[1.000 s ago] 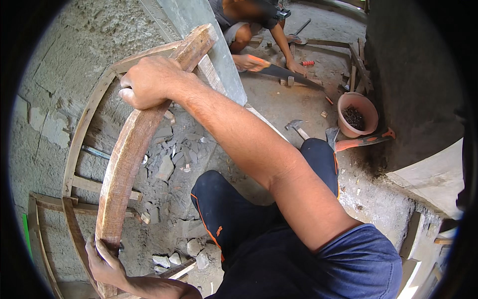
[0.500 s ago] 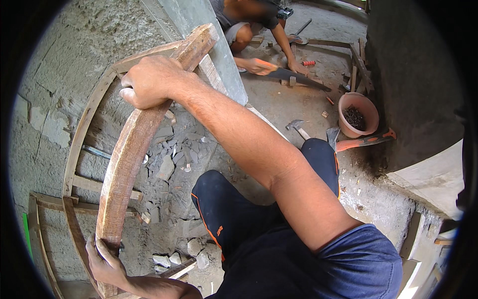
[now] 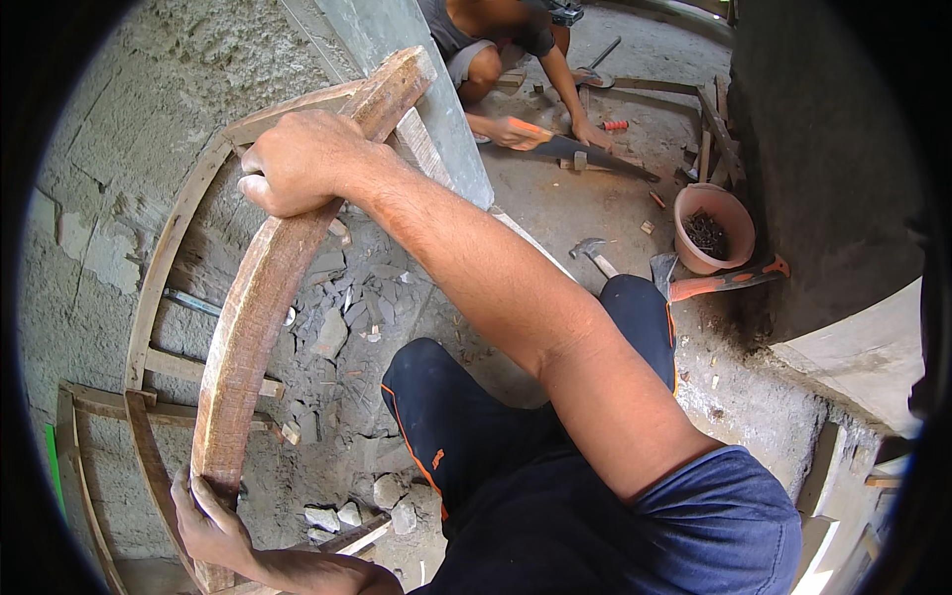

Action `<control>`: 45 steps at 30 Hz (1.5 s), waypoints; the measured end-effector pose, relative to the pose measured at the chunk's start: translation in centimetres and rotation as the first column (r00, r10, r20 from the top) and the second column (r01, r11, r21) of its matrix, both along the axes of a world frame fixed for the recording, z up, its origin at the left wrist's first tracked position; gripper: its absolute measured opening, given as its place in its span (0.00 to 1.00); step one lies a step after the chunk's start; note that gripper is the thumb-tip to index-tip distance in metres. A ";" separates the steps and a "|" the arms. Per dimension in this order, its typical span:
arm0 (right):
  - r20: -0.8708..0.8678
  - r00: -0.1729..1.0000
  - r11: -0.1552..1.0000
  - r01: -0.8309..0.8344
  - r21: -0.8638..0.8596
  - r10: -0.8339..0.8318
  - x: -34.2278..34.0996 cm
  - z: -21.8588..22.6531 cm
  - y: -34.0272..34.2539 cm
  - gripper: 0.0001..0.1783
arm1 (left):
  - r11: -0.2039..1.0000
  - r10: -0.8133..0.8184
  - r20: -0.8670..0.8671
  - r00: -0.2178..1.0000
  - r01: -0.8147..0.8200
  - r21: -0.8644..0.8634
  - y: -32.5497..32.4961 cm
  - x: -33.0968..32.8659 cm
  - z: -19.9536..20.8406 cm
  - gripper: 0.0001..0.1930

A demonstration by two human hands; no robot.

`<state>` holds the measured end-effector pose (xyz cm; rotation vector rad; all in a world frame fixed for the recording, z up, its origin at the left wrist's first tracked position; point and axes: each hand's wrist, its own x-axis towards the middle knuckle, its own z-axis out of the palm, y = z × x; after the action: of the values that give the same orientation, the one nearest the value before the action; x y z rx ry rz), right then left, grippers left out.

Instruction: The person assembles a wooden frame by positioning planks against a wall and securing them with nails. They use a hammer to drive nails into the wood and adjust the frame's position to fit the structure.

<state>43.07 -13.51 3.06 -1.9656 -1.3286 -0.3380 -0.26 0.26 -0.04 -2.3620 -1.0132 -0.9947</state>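
Observation:
A thick wooden beam [image 3: 241, 337] stretches from the lower left up to the top middle; the fisheye bends straight edges, so its true curve is hard to judge. My right hand [image 3: 307, 164] is closed in a fist around its upper part. Lower down, my left hand [image 3: 213, 526] curls its fingers round the near end. Behind and beside the beam stands a wooden frame [image 3: 159, 288] of thin strips and crosspieces, against the rough wall. Close to the beam's far end is a grey board or panel [image 3: 436, 129].
Across from me a person's hand [image 3: 521, 134] grips a handsaw [image 3: 600, 157] over a small wood piece. A pink bucket [image 3: 732, 260] of nails, an axe [image 3: 719, 286] and a hammer [image 3: 595, 256] are on the floor to the right. Stone rubble [image 3: 332, 332] lies beneath the beam.

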 end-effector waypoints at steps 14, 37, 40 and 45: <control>-0.007 1.000 1.000 0.012 -0.014 -0.012 -0.1 0.1 0.0 0.20 | 1.000 -0.017 0.018 1.000 0.018 -0.017 -0.2 0.1 0.0 0.19; 0.019 1.000 1.000 -0.004 0.001 0.004 0.0 0.1 0.0 0.20 | 1.000 -0.011 0.020 1.000 0.010 0.004 -0.1 0.0 -0.1 0.18; 0.017 1.000 1.000 -0.004 0.018 0.004 0.1 0.0 0.2 0.20 | 1.000 -0.025 0.015 1.000 0.025 0.017 0.0 0.0 -0.1 0.19; 0.026 1.000 1.000 -0.009 0.017 0.009 0.1 0.0 0.2 0.20 | 1.000 -0.009 0.013 1.000 0.009 0.011 0.0 0.0 -0.1 0.19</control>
<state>43.20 -13.30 3.02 -1.9465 -1.3465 -0.3710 -0.23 0.23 -0.10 -2.3564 -1.0001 -1.0180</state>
